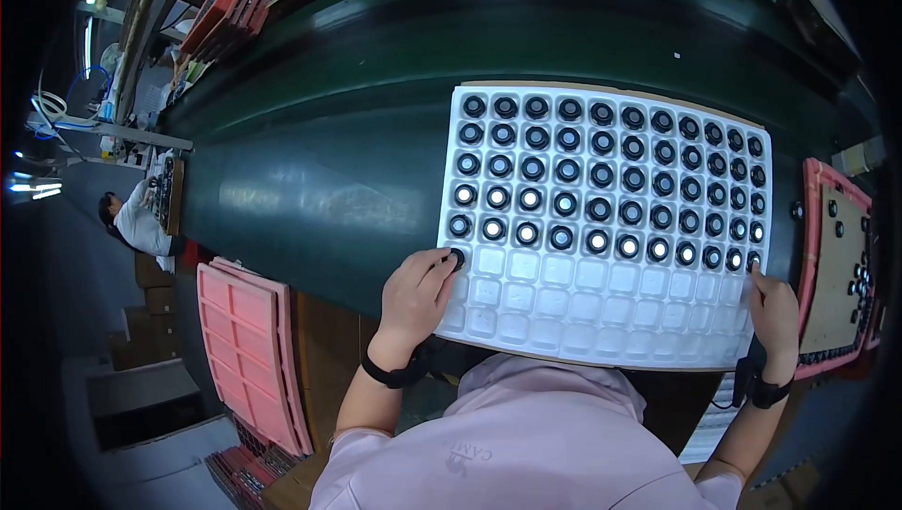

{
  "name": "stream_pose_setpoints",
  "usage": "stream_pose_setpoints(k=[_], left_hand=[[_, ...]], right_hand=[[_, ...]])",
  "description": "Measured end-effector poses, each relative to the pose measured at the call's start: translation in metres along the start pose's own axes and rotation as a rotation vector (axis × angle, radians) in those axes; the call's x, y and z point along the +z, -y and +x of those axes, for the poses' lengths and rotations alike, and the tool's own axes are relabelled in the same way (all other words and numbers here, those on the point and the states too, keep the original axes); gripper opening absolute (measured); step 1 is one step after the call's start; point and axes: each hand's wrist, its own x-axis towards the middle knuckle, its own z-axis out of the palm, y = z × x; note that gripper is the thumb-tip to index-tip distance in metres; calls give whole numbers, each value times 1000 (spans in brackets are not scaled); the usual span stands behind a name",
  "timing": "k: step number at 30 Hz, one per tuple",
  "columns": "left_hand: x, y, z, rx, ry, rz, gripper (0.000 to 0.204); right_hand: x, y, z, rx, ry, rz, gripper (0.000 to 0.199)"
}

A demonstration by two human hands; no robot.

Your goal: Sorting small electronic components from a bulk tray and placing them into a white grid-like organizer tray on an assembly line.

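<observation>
Item: small black ring part (458, 257), light, rigid; I see left hand (413, 296) fingers pinching its rim. Right hand (776, 311) fingers press thin flexible white tray (601, 308).

I am at a factory assembly line: a long dark green conveyor belt (357, 162), stacked pink plastic trays (249, 350), another seated worker (136, 219) further along.

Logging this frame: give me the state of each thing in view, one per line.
White tray: flat on the belt, upper rows filled, lower rows empty.
Round black parts: seated in pockets, one each.
Left hand: on the tray's left edge, fingertips at a black part.
Right hand: at the tray's right edge, fingertips on a part.
Green belt: carrying the tray.
Pink trays: stacked at left, empty.
</observation>
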Motion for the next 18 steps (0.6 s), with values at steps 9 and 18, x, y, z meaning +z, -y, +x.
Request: stream_pose_setpoints(k=[9,18], left_hand=[[11,-1,5,52,-3,33,22],[13,-3,6,34,-3,11,18]], right_hand=[[-1,-3,-1,33,9,-9,23],[-3,-5,-1,16,6,-54,23]])
